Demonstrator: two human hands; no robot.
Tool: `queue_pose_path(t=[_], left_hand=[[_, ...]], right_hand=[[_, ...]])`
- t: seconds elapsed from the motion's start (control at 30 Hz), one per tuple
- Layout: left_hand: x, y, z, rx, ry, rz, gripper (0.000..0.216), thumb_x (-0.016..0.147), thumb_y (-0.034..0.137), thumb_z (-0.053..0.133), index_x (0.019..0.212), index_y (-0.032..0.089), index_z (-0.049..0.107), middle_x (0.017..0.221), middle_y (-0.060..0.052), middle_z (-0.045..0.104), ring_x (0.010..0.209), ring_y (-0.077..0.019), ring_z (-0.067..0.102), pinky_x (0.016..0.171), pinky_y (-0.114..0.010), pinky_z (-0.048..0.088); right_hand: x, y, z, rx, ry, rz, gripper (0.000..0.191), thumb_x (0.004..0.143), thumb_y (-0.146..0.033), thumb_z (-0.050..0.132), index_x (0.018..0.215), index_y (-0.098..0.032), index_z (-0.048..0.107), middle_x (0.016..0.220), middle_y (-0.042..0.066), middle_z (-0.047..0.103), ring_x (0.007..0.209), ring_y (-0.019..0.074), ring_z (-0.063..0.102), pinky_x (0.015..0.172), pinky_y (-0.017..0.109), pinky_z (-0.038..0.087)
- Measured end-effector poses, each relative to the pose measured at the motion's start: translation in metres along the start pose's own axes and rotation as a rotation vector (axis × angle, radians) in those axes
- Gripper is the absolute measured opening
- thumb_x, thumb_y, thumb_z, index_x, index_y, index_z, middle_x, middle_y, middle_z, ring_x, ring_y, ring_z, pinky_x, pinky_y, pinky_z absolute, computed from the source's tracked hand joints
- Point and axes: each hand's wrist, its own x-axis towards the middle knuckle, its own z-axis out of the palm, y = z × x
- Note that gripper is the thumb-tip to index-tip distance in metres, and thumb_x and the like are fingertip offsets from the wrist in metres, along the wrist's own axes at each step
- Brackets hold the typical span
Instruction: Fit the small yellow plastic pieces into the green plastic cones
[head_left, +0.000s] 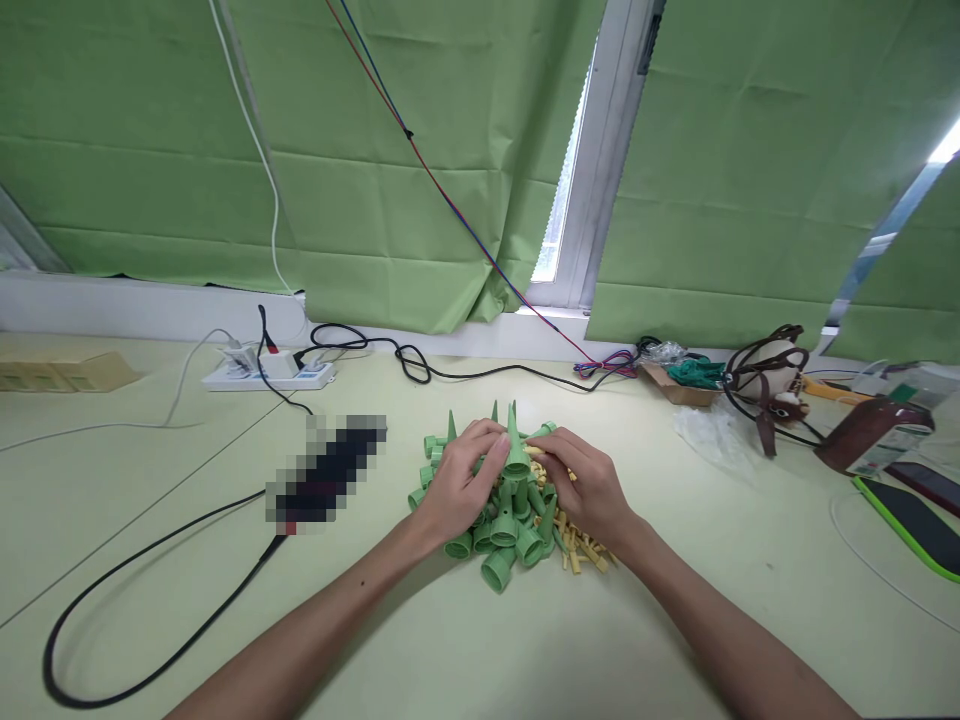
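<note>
Above a heap of green plastic spikes (504, 530), my left hand (466, 480) pinches one green watering spike (516, 458). Its pointed tip is up and its wide round socket faces down toward me. My right hand (586, 478) is closed close beside it, with thumb and forefinger around a small yellow plastic piece (534, 450) near the spike's side. Whether the two parts touch, I cannot tell. A pile of small yellow plastic pieces (581, 548) lies under and in front of my right hand, against the green heap.
Behind on the table are a power strip (307, 377) and a black cable (480, 375). A blurred-out dark object (330, 475) lies left. At right are a clear plastic bag (716, 435), a brown bottle (874, 435), a green-edged phone (911, 525) and a small cardboard box (679, 387).
</note>
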Motion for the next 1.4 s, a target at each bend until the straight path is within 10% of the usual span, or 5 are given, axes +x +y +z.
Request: queue_pose_path(t=[0.53,1.1,1.4], left_hand=[[-0.003,-0.008,0.001,0.139,-0.03,0.164,0.035,0.102,0.022,0.033,0.13,0.022,0.054,0.125,-0.011,0.048,0.114,-0.0212,0.049,0.099,-0.035,0.043],[-0.005,-0.017,0.0,0.176,-0.047,0.283,0.047,0.095,0.004,0.032,0.132,0.029,0.044,0.129,-0.012,0.045,0.108,-0.0195,0.054,0.085,-0.033,0.051],[-0.002,-0.009,0.005,0.248,0.148,0.294,0.027,0.096,0.009,0.042,0.119,0.023,0.048,0.113,-0.009,0.051,0.107,-0.0192,0.053,0.089,-0.034,0.047]], right_hand=[[0.001,-0.006,-0.002,0.013,0.022,0.033,0.016,0.098,-0.013,0.045,0.097,-0.018,0.06,0.075,0.004,0.056,0.065,0.015,0.049,0.059,0.027,0.04],[0.001,-0.007,-0.002,-0.024,0.005,0.049,0.018,0.099,-0.018,0.042,0.089,-0.019,0.057,0.07,0.002,0.054,0.061,0.0143,0.047,0.057,0.026,0.039],[0.002,-0.007,-0.001,-0.036,0.091,0.034,0.015,0.097,-0.014,0.047,0.092,-0.019,0.061,0.07,0.002,0.056,0.061,0.0138,0.048,0.055,0.026,0.04]])
